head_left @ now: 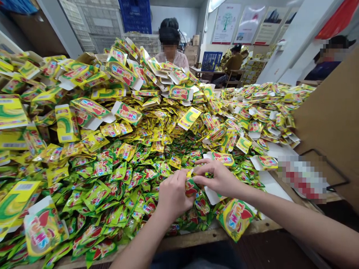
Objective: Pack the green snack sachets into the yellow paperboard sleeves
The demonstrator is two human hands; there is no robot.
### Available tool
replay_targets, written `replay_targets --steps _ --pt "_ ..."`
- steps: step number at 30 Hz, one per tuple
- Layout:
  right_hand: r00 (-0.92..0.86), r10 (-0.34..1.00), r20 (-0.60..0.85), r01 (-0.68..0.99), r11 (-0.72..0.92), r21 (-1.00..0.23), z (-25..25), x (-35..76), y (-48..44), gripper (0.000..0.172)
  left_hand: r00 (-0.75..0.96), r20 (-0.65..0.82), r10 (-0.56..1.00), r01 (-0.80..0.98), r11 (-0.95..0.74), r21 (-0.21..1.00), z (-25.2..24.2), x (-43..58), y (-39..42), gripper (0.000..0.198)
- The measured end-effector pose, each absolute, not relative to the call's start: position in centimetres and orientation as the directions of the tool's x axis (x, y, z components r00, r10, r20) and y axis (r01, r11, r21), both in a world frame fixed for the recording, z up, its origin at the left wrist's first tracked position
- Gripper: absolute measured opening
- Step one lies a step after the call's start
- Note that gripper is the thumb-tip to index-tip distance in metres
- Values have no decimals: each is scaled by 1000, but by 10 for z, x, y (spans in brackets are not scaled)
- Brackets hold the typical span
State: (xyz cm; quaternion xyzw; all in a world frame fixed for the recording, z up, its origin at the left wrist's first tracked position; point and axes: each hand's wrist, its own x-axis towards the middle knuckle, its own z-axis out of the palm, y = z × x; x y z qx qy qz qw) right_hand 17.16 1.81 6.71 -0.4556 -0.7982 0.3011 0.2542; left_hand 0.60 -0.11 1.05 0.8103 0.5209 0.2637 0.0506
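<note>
A huge heap of yellow-and-green printed candy sachets (123, 179) covers the table, mixed with flat, partly folded cardboard cartons (126, 113) in matching print. My left hand (174, 194) and my right hand (217, 177) meet low in the middle of the heap, both pinching a small yellow-and-green packet (191, 185). Most of that packet is hidden by my fingers. Just under my right hand lies a white cardboard flap (211, 196), and a large sachet (236, 219) rests near my right wrist.
A wooden table edge (218, 235) runs in front of me. A brown cardboard sheet (328, 112) stands at the right, beside a blurred packet (302, 178). A person (169, 50) sits across the heap, with others (234, 61) (328, 63) further back. Blue crates (134, 16) stand behind.
</note>
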Motion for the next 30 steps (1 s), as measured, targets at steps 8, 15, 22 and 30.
replay_targets --steps 8,15,22,30 --pt "-448 893 -49 503 206 -840 54 163 -3 30 388 398 831 796 -520 309 13 5 -2 43" --pt "-158 984 -87 171 -60 -984 58 167 -2 29 143 448 883 553 -447 703 24 -6 8 63" --pt "-287 945 -158 149 -119 -982 61 182 -12 42 295 237 925 190 -301 935 20 -2 -1 32" --pt "-213 930 -300 -6 -309 -951 42 173 -13 43 223 284 933 173 -324 930 16 6 -3 19"
